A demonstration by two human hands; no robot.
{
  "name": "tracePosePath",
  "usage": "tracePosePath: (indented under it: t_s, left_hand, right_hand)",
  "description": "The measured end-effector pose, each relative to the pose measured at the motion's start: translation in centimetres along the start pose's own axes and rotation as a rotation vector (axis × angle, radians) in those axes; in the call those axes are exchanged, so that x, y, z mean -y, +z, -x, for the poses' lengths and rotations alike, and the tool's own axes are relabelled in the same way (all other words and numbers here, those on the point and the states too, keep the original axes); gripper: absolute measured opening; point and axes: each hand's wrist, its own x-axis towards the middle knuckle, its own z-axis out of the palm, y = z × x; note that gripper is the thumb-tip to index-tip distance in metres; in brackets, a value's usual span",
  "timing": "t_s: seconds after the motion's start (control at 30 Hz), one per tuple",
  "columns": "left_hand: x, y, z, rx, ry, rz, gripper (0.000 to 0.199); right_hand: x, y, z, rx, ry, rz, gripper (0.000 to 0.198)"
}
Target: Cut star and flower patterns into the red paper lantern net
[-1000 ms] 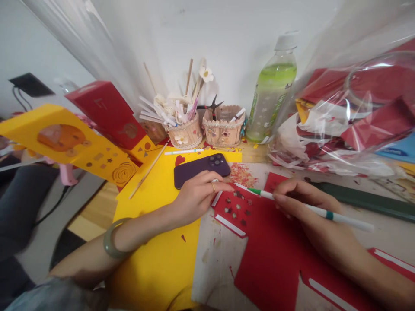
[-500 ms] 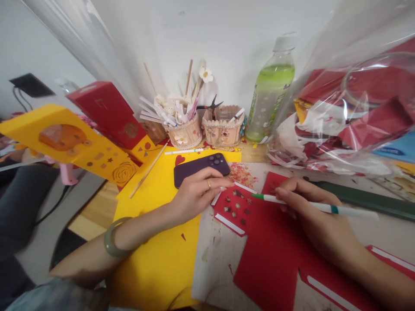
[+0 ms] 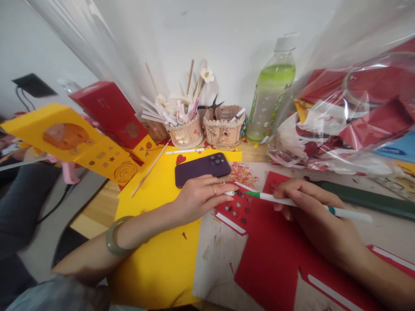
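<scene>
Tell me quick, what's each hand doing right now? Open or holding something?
Left hand: closed, fingers pinching what looks like a small white cap.
Right hand: closed, holding a green-tipped marker.

No word I can read for certain on my feed, green lettering point(image 3: 279, 105) blurred on the bottle point(image 3: 266, 116), a dark-blue logo point(image 3: 388, 149) illegible on the blue packet point(image 3: 407, 144).

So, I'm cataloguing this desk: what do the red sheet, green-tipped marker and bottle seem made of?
Red sheet: matte card or stiff paper, judging by its flat face and crisp edges.
Green-tipped marker: barrel probably smooth white plastic, evenly coloured.
Bottle: likely clear, glossy plastic, see-through near the neck.
</scene>
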Motion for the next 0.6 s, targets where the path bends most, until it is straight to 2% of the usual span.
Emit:
tracePosePath:
  t_s: [0.2,0.4,0.6]
  left_hand:
    - [-0.1,0.2,-0.2,-0.023,0.058,0.032,0.022]
    - [-0.3,0.3,-0.4,-0.036,0.077,0.063,0.022]
    - [-0.8,0.2,-0.6,-0.031,0.113,0.083,0.024]
  right_hand:
    - [0.3,0.1,0.1,0.048,0.019,0.085,0.022]
    - [1.0,0.5,-0.1,0.035,-0.003,0.174,0.029]
    - [1.1,1.1,0.0,0.158,-0.056,0.208,0.023]
